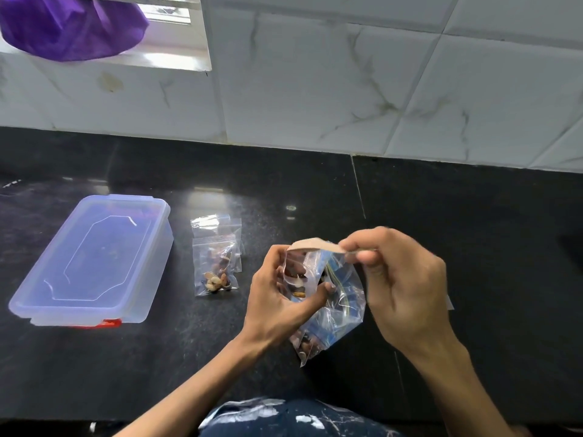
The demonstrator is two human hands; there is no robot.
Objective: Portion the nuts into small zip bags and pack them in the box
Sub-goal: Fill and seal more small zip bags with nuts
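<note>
My left hand (280,298) grips a small clear zip bag (295,272) with some nuts inside, held against a larger clear bag of nuts (334,320) above the black counter. My right hand (400,279) pinches a flat wooden spoon (315,245) whose tip is over the small bag's mouth. A filled small zip bag (216,268) with nuts lies on the counter to the left, on top of an empty zip bag (217,223). The translucent plastic box (94,263) lies at the left with its lid on.
The black stone counter (473,231) runs to a white tiled wall (347,89) behind. A purple cloth bag (69,26) hangs at a window ledge, upper left. My dark patterned clothing (293,417) is at the counter's front edge.
</note>
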